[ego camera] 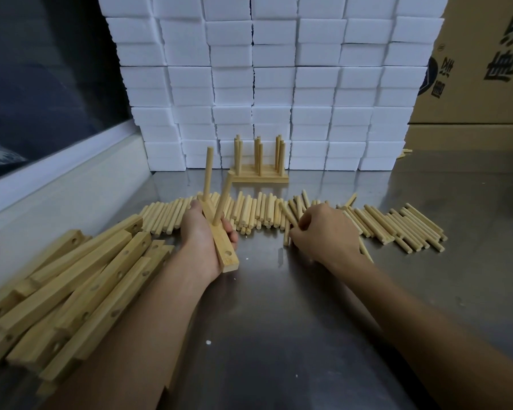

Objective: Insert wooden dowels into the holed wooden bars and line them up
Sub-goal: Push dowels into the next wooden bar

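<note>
Wooden and pale, a holed bar [222, 244] lies in the left hand [203, 241], whose fingers [230, 232] curl round its middle; the bar is held above the steel surface [279, 321], its near end pointing toward the camera with one open hole showing there; two dowels [219, 202] stand up from its farther holes, one upright, the other leaning slightly right; the right hand [326, 232] rests knuckles-up on the row of loose dowels [255, 211], its fingers bent down and pinching at a dowel [288, 214] among them, though the fingertips themselves are hidden; the loose dowels stretch across the surface from left of the held bar to well right of the right hand; a heap of bars [80, 288] with holes lies at the left, beside the left forearm; farther back, finished bars with upright dowels [259, 167] stand side by side against a wall of stacked white foam blocks [264, 78]; a cardboard box [486, 60] with dark printing stands at the right.
</note>
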